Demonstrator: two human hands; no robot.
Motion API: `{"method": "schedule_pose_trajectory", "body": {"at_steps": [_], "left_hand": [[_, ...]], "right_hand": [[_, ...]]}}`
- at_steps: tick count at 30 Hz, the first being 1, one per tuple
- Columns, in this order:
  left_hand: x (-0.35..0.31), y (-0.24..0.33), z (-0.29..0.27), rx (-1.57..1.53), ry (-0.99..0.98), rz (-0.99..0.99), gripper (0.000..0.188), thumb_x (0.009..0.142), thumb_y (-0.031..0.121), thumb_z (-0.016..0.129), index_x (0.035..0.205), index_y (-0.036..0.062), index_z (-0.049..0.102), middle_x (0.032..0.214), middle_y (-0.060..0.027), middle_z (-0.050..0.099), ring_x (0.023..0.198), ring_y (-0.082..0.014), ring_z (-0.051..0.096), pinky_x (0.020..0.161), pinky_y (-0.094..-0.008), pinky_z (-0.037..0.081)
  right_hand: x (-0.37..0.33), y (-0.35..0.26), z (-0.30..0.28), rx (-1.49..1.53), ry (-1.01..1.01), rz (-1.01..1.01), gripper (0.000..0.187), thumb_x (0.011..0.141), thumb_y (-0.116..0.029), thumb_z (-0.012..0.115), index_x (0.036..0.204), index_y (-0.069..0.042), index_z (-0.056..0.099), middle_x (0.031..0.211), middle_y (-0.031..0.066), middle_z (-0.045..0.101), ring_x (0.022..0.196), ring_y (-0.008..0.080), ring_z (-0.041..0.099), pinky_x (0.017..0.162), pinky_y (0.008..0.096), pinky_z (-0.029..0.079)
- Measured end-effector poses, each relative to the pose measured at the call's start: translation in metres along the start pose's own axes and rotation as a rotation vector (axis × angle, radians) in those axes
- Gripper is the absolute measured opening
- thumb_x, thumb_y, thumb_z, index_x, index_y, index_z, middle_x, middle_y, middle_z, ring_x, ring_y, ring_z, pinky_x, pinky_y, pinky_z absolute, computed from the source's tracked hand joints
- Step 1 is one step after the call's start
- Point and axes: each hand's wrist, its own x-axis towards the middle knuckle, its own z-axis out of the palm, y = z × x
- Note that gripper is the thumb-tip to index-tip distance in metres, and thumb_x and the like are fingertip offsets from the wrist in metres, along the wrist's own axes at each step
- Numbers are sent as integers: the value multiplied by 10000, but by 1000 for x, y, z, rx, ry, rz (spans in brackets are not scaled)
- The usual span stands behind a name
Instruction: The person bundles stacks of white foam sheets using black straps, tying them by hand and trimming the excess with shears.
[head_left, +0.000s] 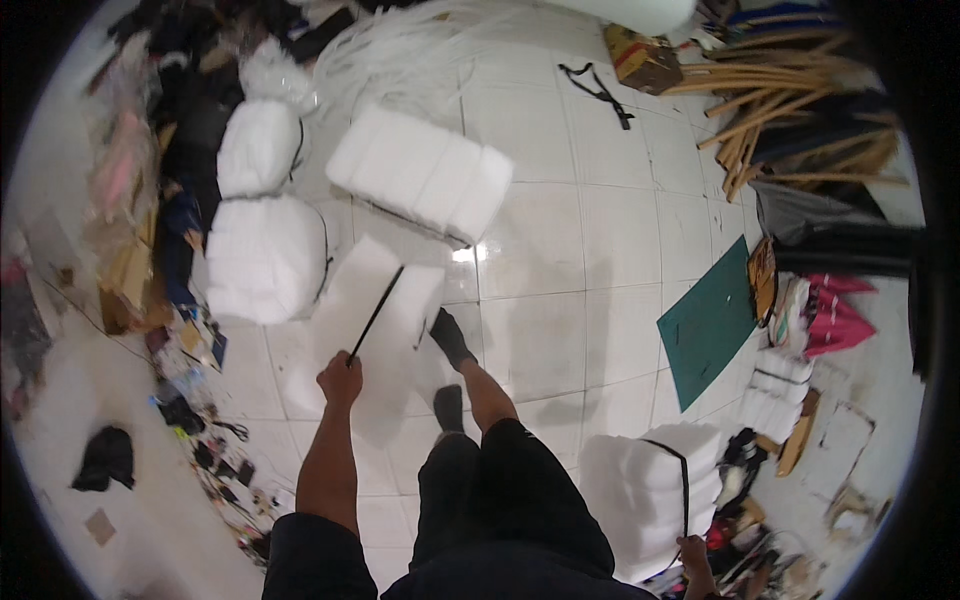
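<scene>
My left hand (340, 380) is closed around a black strap (378, 312) that runs over a white foam bundle (420, 290) in front of my feet. At the lower right, my right hand (692, 553) grips another black strap (685, 485), which goes over the top of a second white foam bundle (640, 500). This bundle hangs or stands beside my right leg; I cannot tell whether it touches the floor. My right forearm is mostly cut off by the picture's edge.
Farther ahead lies a strapped white bundle (420, 170); two more, an upper one (258, 150) and a lower one (265, 260), sit at left. A loose black strap (597, 95), a green board (705, 325) and brown strips (760, 100) lie right. Clutter and scissors (232, 430) line the left.
</scene>
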Motion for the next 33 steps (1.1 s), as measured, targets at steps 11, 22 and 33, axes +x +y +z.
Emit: {"method": "schedule_pose_trajectory", "body": {"at_steps": [11, 22, 33], "left_hand": [[-151, 8, -80, 284, 251, 344, 325, 844, 278, 587, 734, -26, 560, 731, -212, 594, 707, -411, 570, 651, -494, 435], [-227, 303, 47, 895, 117, 1142, 177, 888, 171, 512, 910, 54, 644, 846, -158, 621, 843, -297, 590, 770, -412, 494], [-313, 608, 175, 420, 202, 1366, 222, 869, 216, 560, 846, -5, 570, 810, -165, 599, 750, -334, 567, 694, -439, 462]], "right_hand": [[-40, 193, 245, 478, -62, 296, 461, 764, -428, 588, 953, -22, 696, 1008, 220, 658, 961, 358, 635, 846, 429, 498], [-35, 273, 235, 722, 34, 782, 476, 829, -415, 534, 1048, -3, 633, 1145, 193, 545, 1098, 343, 549, 911, 477, 464], [109, 389, 82, 1066, 726, 1006, 325, 843, -359, 607, 830, -35, 622, 964, 147, 581, 914, 334, 576, 786, 494, 440]]}}
